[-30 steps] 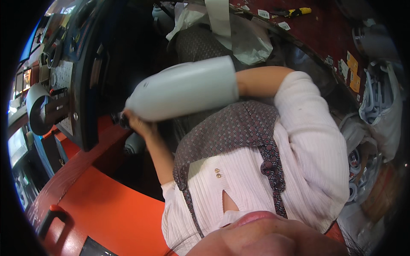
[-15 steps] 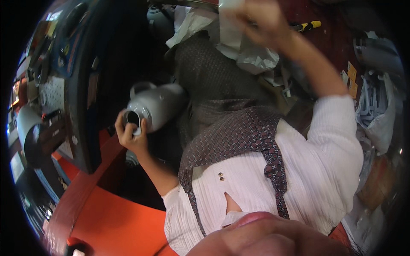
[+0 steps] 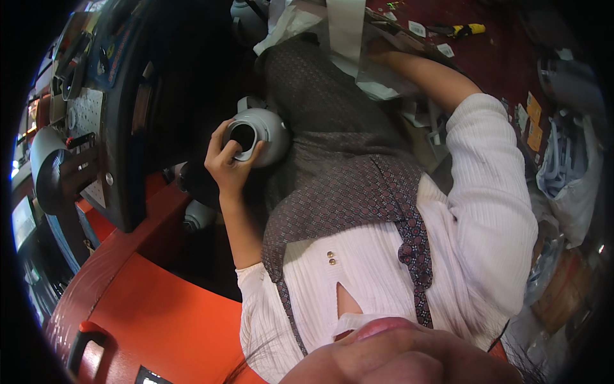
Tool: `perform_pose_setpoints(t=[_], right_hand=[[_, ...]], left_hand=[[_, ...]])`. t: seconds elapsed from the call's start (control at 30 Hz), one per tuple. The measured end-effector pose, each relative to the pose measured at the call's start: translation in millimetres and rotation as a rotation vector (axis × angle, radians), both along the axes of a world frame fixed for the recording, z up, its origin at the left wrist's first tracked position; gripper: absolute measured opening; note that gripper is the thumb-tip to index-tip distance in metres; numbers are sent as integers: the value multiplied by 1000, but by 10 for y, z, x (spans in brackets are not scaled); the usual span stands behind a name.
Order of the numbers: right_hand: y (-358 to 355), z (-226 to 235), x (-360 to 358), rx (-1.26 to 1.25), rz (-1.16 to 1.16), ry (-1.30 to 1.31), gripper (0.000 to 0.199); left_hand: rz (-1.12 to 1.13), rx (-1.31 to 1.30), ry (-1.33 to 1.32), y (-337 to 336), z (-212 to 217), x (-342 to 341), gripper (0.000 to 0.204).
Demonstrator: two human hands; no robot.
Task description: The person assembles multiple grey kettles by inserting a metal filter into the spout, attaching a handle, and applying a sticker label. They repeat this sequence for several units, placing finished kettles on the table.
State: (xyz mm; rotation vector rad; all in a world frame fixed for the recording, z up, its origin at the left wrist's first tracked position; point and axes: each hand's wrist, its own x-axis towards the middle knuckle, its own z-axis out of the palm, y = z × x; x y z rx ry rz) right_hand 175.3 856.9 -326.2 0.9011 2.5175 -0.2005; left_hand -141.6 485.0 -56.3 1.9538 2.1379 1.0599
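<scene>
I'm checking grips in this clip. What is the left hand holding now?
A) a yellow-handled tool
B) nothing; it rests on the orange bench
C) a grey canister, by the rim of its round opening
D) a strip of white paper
C: the left hand has its fingers curled round the rim of the dark opening of the grey canister, which lies against the lap.

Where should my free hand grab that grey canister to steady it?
Probably the rounded body of the grey canister, coming from the right side. The left hand already holds the open mouth end, fingers on its rim, so the smooth body resting against the lap is the free part.
</scene>
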Motion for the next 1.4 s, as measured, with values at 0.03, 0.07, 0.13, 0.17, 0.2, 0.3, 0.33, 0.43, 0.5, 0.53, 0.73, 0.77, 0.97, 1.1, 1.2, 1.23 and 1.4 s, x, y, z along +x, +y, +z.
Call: perform_pose_setpoints(t=[0.03,0.07,0.13,0.17,0.2,0.3,0.33,0.43,0.5,0.53,0.73,0.77,0.97,1.1,1.2,1.23,1.4], right_hand=[[22,9,140,75,77,-10,30],[8,51,270,152,151,-18,30],[15,181,469,301,312,-31,29],[25,253,495,322,369,-98,28],[-14,341,513,373,396,6,28],[-281,628,360,276,176,330,31],[-482,735,267,167,-36,546,32],[-1248,1273,-73,-93,-83,968,23],[-1782,1855,-379,-378,-102,675,21],[-2026,2201,-543,-430,-100,438,23],[-2767,4187,-1265,-1059,-2,1456,34],[-2865,4264,-1424,-1021,90,1297,34],[-2871,4175,-1623,-249,790,1256,23],[-2783,4126,-1590,-98,961,843,12],[-2785,4171,-1578,64,1078,776,13],[-2784,4187,-1584,74,1133,713,12],[-2719,4239,-1534,15,1261,651,9]], left_hand=[[16,18,-2,-26,3,38,48],[58,43,-38,-74,-10,42,48],[49,66,-30,-146,-29,47,47],[61,72,-17,-179,-35,46,47],[56,46,-9,-230,-29,6,47],[51,2,-79,-400,70,-97,47],[32,41,-90,-473,131,-135,47],[-9,208,-155,-695,463,-329,50],[-136,368,-288,-759,691,-380,53],[-222,477,-357,-748,789,-387,66],[-306,375,-294,-507,982,-81,142],[-290,394,-311,-494,990,-58,144],[-229,454,-338,-513,961,-15,147],[-249,398,-249,-501,894,5,144],[-237,432,-241,-487,840,71,142],[-258,447,-241,-484,830,96,140],[-302,442,-141,-473,868,169,123]])
